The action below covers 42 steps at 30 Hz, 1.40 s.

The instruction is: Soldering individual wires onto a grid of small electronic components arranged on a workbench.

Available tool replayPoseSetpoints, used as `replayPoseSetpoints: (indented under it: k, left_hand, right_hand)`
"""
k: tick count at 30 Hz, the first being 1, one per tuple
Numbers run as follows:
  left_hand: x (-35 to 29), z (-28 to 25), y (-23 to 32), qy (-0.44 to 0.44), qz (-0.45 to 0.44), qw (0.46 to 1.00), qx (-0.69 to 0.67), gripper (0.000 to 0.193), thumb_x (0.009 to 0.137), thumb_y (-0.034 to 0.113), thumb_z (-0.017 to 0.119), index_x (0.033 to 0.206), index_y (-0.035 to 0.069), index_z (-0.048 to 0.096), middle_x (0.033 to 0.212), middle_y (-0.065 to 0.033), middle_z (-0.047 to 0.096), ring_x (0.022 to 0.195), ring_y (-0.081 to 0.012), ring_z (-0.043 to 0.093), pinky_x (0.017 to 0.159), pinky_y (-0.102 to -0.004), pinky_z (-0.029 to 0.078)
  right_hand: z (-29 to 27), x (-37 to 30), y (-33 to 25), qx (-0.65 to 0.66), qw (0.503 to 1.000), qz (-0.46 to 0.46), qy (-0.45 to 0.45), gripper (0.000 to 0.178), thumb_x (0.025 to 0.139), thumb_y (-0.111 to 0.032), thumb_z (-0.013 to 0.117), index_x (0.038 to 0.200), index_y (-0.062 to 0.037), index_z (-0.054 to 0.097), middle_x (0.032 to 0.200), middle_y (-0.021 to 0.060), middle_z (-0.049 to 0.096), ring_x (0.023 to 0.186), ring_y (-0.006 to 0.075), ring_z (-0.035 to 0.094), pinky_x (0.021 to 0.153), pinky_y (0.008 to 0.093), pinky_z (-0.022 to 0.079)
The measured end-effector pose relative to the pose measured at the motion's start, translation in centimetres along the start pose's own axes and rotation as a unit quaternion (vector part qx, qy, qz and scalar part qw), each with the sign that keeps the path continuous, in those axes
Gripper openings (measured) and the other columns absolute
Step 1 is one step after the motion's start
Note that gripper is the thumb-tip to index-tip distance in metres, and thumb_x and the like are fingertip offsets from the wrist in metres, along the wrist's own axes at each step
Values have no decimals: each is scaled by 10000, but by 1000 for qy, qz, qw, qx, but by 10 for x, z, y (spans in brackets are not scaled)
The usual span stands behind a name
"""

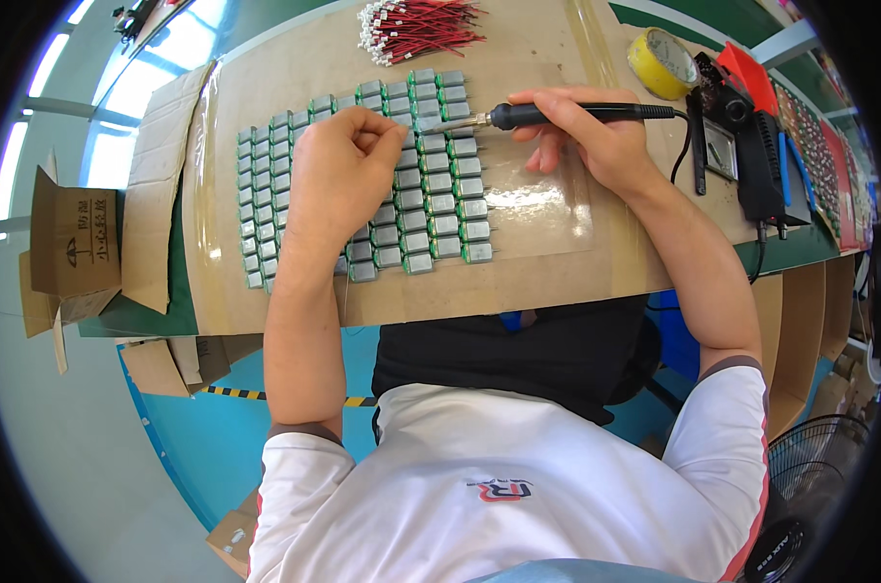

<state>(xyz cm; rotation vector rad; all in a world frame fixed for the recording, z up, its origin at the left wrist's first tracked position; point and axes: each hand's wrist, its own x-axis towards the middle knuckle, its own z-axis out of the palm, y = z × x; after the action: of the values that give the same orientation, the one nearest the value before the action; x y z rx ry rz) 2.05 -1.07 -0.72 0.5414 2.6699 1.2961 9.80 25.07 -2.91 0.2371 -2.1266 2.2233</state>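
Note:
My right hand point(596, 136) grips the black handle of a soldering iron point(518, 116); its metal tip points left, over the rows of parts. Close to that tip, my left hand point(348, 170) is closed in a pinch, and what its fingertips hold is too small to make out. A thin line shows below the left wrist. Beneath both the left hand and the iron lie many small grey metal motors point(416, 243) with green edges, set in tight rows. The left hand and forearm hide some of them.
Red wires with white connectors point(416, 29) lie bundled at the far edge of the brown work surface point(547, 262). At the far right are a roll of yellow tape point(662, 63), a black soldering station point(761, 165) and a red piece point(748, 78). Cardboard boxes point(76, 238) stand left.

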Motion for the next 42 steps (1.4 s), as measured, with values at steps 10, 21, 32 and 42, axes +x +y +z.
replayPoseSetpoints:
  k: [10, 21, 32, 42]
  left_hand:
    - [-3, -11, 13, 10, -55, 997, -53, 162, 888, 115, 691, 844, -26, 626, 625, -26, 627, 433, -87, 532, 406, -253, 399]
    - [-3, -12, 7, -55, -38, 998, -16, 83, 764, 49, 645, 743, -31, 651, 568, -41, 611, 465, -99, 558, 469, -265, 440]
    - [-3, -10, -2, -61, 10, 998, 28, 92, 814, 50, 689, 788, -35, 666, 608, -1, 596, 486, -42, 512, 432, -226, 422]
    - [-4, -9, -1, -57, 4, 998, 26, 104, 817, 63, 698, 797, -36, 676, 609, 4, 597, 484, -39, 507, 432, -223, 413]
  right_hand:
    - [2, -9, -6, 0, 1000, -8, 14, 319, 999, -160, 572, 1140, 107, 677, 859, 201, 716, 597, 175, 664, 607, 308, 583]
    - [4, -10, -4, -1, 1000, 13, 7, 316, 999, -150, 567, 1145, 109, 672, 850, 195, 712, 604, 159, 662, 625, 316, 598]
    - [5, -9, -2, 14, 1000, 15, 2, 262, 988, -130, 587, 1123, 60, 708, 838, 156, 735, 591, 123, 656, 590, 250, 550]
    - [2, -9, -1, -4, 1000, 8, -12, 290, 1000, -132, 567, 1149, 88, 682, 851, 179, 722, 604, 141, 655, 616, 293, 581]
